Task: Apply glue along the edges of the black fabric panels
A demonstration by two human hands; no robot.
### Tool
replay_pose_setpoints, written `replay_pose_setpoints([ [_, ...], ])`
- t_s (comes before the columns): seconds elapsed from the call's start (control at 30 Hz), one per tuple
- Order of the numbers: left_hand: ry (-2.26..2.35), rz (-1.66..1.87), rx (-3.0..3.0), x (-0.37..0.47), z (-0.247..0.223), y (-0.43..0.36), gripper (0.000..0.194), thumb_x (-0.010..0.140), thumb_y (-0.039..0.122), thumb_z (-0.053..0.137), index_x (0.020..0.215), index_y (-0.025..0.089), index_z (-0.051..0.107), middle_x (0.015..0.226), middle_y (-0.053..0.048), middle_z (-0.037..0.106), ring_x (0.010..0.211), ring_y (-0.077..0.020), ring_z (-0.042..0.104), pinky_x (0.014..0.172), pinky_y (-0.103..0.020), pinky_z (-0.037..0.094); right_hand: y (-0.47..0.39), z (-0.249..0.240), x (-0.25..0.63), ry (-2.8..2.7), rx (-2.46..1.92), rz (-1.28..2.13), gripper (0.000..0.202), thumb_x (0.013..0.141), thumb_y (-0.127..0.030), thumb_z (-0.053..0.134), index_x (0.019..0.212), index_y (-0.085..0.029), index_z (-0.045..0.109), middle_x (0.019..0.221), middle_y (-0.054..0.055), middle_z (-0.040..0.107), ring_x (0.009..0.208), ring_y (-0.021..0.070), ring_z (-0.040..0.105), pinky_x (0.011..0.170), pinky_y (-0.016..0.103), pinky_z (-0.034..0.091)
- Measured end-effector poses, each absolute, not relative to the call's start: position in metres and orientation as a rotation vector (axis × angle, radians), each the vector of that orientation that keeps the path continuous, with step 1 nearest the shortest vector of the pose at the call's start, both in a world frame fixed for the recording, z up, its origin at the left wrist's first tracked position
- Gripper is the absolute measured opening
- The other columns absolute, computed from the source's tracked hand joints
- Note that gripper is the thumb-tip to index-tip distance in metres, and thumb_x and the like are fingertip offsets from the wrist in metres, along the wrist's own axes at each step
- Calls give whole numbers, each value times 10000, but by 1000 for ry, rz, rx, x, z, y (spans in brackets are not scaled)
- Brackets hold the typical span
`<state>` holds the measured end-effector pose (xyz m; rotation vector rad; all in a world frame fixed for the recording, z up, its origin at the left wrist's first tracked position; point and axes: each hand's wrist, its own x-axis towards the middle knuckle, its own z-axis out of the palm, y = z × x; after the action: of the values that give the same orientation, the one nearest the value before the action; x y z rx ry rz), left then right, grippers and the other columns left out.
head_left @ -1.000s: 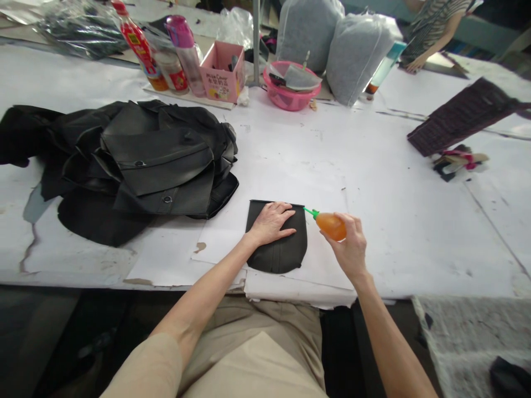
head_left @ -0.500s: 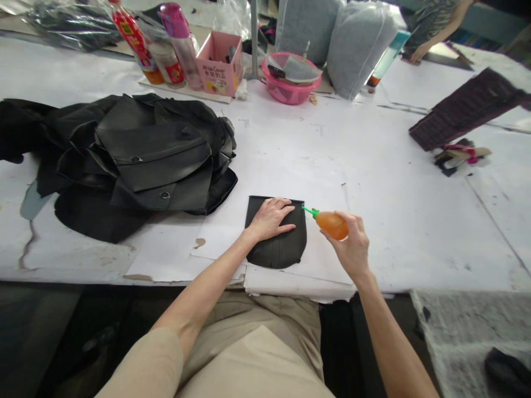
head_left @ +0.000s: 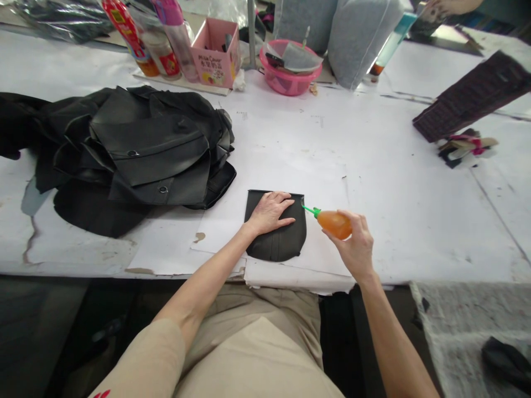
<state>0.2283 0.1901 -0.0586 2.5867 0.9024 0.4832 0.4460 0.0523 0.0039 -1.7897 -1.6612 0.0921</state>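
Observation:
A black leather-like piece (head_left: 277, 246), straight at the far edge and rounded at the near one, lies on the white-covered table in front of me. My left hand (head_left: 270, 213) rests flat on its upper part, fingers spread. In my right hand (head_left: 355, 243) is an orange squeeze bottle (head_left: 334, 224) with a green nozzle, tilted toward the left. The nozzle tip is at the right edge of the black piece, close to its upper right corner, where a small shiny mark shows.
To the left lies a heap of similar black pieces (head_left: 153, 149). Along the back stand a pink box (head_left: 215, 58), several bottles, a pink basin (head_left: 290, 77) and grey covered bundles (head_left: 352, 44). A dark patterned block (head_left: 468, 99) and a small bundle of scraps (head_left: 467, 148) sit at right.
The nozzle tip has moved slightly down the right edge from the corner of the black piece. My left hand stays in place on it. The whole view has shifted a little.

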Motion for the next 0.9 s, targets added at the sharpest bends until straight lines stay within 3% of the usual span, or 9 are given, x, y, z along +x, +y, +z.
replay_pose_setpoints([
  [0.9, 898, 498, 2616, 228, -60, 190, 505, 890, 471, 632, 1308, 193, 580, 1405, -109, 553, 1308, -277, 472, 1100, -441, 331, 3, 9, 438, -1656, -1791, 113, 515, 801, -331, 786, 1260, -265, 562, 1163, 76, 599, 1074, 259, 613, 928, 400, 520],
])
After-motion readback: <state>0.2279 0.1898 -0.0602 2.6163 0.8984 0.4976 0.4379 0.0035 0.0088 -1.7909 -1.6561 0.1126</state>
